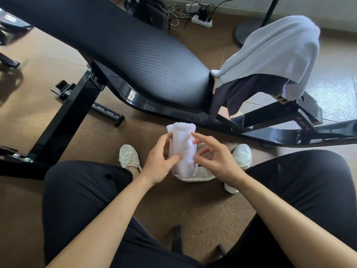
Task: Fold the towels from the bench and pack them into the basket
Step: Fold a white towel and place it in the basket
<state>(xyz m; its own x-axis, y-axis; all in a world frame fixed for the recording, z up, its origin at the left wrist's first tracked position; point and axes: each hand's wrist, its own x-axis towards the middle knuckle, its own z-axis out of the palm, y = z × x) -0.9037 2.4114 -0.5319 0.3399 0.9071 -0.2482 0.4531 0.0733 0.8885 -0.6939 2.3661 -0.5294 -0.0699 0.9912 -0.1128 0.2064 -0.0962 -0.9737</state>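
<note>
A small white towel [183, 149], folded into a narrow roll, hangs between my knees above the floor. My left hand [159, 161] grips its left side, thumb pressed on the front. My right hand [214, 157] is at its right edge, fingers spread and lightly touching it. The towel's lower end [195, 177] curls out beneath my hands. On the black padded bench [146, 60], a pale blue-grey towel [274, 53] is draped over the right end, with a dark cloth [237, 93] hanging under it. No basket is in view.
The bench's black steel frame [63, 120] and foot rails cross the brown floor ahead. My white shoes [128, 156] flank the towel. A power strip with cables [201, 20], a dark bag and a fan base [245, 31] stand at the back wall.
</note>
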